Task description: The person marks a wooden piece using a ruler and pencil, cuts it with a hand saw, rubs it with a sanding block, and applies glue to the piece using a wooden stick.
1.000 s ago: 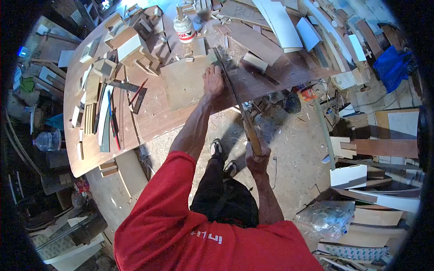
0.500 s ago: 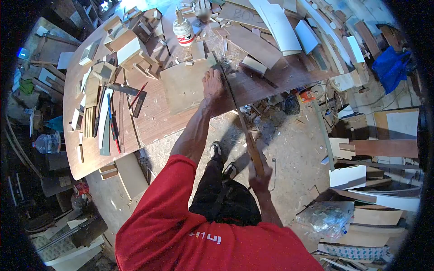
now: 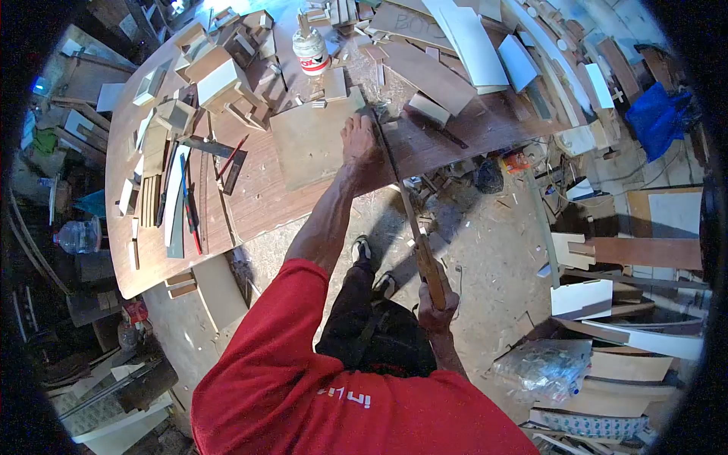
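Observation:
My right hand [image 3: 438, 309] is wrapped round the wooden handle of a handsaw [image 3: 431, 274]. The narrow blade runs forward from the handle to the edge of a thin wooden board [image 3: 307, 144], just right of my other hand. On that board, near its right edge, my left hand [image 3: 359, 139] presses down with bent fingers spread on the surface. The board lies flat on the workbench [image 3: 258, 197], and the blade's far end is hard to make out among the scraps there.
A white glue bottle [image 3: 311, 54] stands behind the board. To the left lie a try square [image 3: 236, 163], a red pencil [image 3: 233, 155] and wood strips [image 3: 176, 205]. Wooden panels [image 3: 428, 76] cover the back right. Offcuts and a plastic bag [image 3: 546, 368] are on the floor at right.
My right hand has drawn the saw slightly back toward my body. My left hand stays in place on the board.

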Demonstrator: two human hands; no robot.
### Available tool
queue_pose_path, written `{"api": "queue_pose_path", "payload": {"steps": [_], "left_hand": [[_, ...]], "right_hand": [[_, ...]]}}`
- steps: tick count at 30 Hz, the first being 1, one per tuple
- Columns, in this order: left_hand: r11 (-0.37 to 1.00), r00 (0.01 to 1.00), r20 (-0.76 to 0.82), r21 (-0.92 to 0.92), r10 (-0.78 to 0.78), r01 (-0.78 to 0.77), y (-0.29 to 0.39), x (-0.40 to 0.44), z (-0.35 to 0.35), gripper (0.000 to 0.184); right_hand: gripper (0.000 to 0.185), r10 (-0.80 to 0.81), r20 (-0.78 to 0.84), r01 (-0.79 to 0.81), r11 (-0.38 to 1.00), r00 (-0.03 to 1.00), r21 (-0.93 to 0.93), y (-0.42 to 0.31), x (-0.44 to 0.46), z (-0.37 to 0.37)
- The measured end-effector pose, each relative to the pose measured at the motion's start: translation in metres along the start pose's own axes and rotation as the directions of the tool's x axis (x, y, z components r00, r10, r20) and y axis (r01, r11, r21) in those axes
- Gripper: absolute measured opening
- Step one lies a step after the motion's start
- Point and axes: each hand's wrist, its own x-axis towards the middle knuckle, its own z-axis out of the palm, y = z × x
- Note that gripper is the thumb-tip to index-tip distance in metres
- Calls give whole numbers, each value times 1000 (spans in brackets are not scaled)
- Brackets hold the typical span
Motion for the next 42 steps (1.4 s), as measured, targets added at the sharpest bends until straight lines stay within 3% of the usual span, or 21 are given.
{"api": "queue_pose_path", "payload": {"steps": [1,3,5,7,9,11,14,16,17,19,24,26,30,32,36,37,40,42], "left_hand": [[1000,1000,5,-8,3,-3,2,2,-3,21],[1000,1000,14,-20,4,-3,6,1,-4,22],[1000,1000,8,9,16,-16,5,0,-6,23],[999,999,45,31,7,-9,6,5,-8,23],[999,996,84,48,-24,20,5,3,-7,23],[999,994,96,36,-42,39,3,5,-4,24],[999,994,98,33,-42,39,6,5,-7,25],[999,996,85,26,-30,28,3,5,-3,26],[1000,997,70,22,-19,18,0,5,-2,26],[999,998,65,42,-7,5,-5,5,3,26],[999,998,66,39,-24,22,1,6,-2,26],[999,999,41,41,-4,3,-1,5,0,24],[996,997,-58,76,52,-48,-10,8,14,22],[997,999,-20,59,50,-48,-5,5,4,21],[999,999,-38,29,29,-28,-7,7,8,21],[1000,1000,-16,29,10,-9,-4,7,5,22],[1000,1000,6,18,1,-2,2,2,-1,22],[1000,1000,-7,8,13,-13,2,5,-2,22]], "right_hand": [[42,-2,-6,2,1000,1000,2,-3,11,6],[43,-198,-50,199,980,979,24,-3,45,21],[43,-238,-32,237,971,971,-37,40,62,36],[43,-283,-24,280,955,959,-99,32,67,37],[42,-146,40,147,989,988,-17,9,41,14],[41,-43,34,45,998,998,-53,-10,6,-7],[45,-54,14,54,998,998,-38,-10,10,-3],[43,-295,-49,296,955,954,19,14,50,24],[43,-296,-50,297,955,954,21,14,64,28],[44,-112,80,118,990,991,-80,2,80,33],[41,-199,-7,198,979,980,-55,-4,16,-5],[44,-10,37,11,1000,999,-10,-15,4,-16],[41,-97,39,98,995,994,-33,1,59,15],[39,38,153,-30,998,988,-56,-11,83,28],[42,-119,11,119,993,993,-19,-1,38,8],[45,-38,13,37,998,999,41,-2,21,-2],[46,24,57,-21,999,998,-50,-2,12,-11],[45,-264,-38,262,964,964,-48,7,43,8]]}}
